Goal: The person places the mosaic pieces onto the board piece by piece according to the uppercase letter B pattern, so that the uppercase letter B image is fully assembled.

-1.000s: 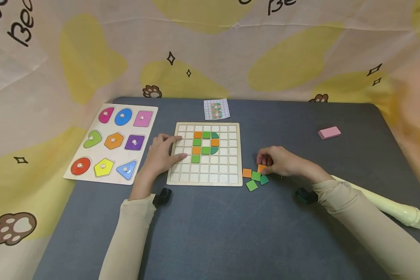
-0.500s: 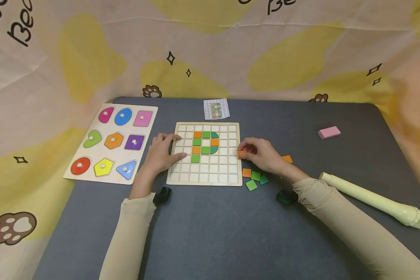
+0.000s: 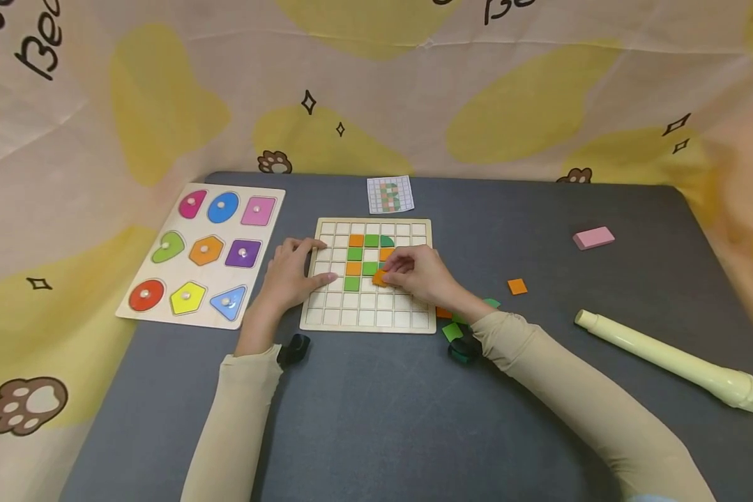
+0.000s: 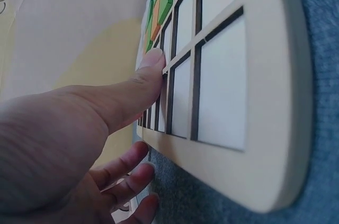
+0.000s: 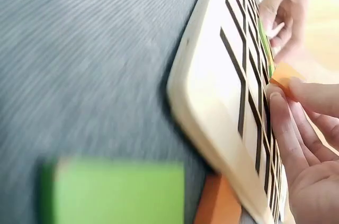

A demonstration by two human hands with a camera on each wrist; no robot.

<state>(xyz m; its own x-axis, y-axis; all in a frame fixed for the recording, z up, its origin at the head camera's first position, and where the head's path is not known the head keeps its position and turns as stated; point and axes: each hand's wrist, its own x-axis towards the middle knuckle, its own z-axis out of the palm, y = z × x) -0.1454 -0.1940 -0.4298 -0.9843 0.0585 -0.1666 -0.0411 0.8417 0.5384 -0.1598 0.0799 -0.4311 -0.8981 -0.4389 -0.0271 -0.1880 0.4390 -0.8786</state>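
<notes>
A wooden grid board [image 3: 367, 325] lies on the dark table with orange and green tiles set in several of its cells. My left hand [image 3: 286, 276] steadies the board's left side. In the left wrist view its thumb [image 4: 132, 89] presses on the grid, and the other fingers spread by the edge. Between the thumb and fingertips of my right hand [image 3: 422, 274] is a square orange tile [image 3: 379, 278], tilted over the grid below the upper green tiles. In the right wrist view this hand [image 5: 304, 144] pinches the same orange tile [image 5: 283, 77]. Part of the grid is hidden under the right hand.
Loose green tiles [image 3: 452, 332] lie right of the board, partly under the right wrist. Farther right are an orange tile [image 3: 517, 286], a pink block [image 3: 593, 238] and a pale yellow tube [image 3: 671, 359]. A pattern card [image 3: 390, 194] lies behind; a shape puzzle [image 3: 194, 266] stands left.
My right hand has picked up an orange tile from the loose pile and carried it left over the board. Another orange tile now lies apart to the right. The left hand stays put.
</notes>
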